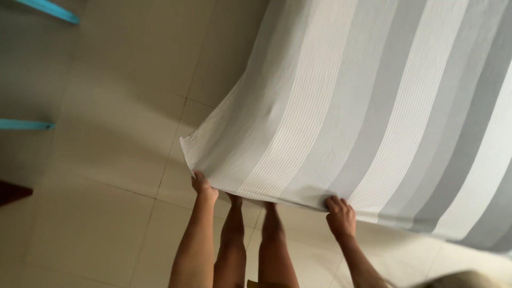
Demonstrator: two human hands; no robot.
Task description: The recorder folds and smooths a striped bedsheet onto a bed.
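**Both hands on the near edge of a striped sheet**

Nearest to my camera, at the bottom right, I see a blurred patch of light hair (463, 278). Just beyond it my two bare forearms rise from the bottom edge, with my two bare legs (255, 250) between them, standing on the floor.

My left hand (203, 185) is clenched on the near edge of the striped sheet (373, 112), close to its left corner, fingers curled into the cloth. My right hand (341, 216) grips the same edge further along to the right, fingers folded over the hem. The stretch of hem between the two hands hangs in a shallow curve, covering my feet.

From that edge the sheet spreads up and away to the right, filling most of the view. Its stripes are grey, pale grey and white, running lengthwise from the hem toward the top of the picture. The left corner droops a little, with soft folds beside it.

Beyond and to the left lies a floor of large cream tiles (106, 133). At the far left edge I see two turquoise bars (26, 125) and a dark brown corner (12, 192).
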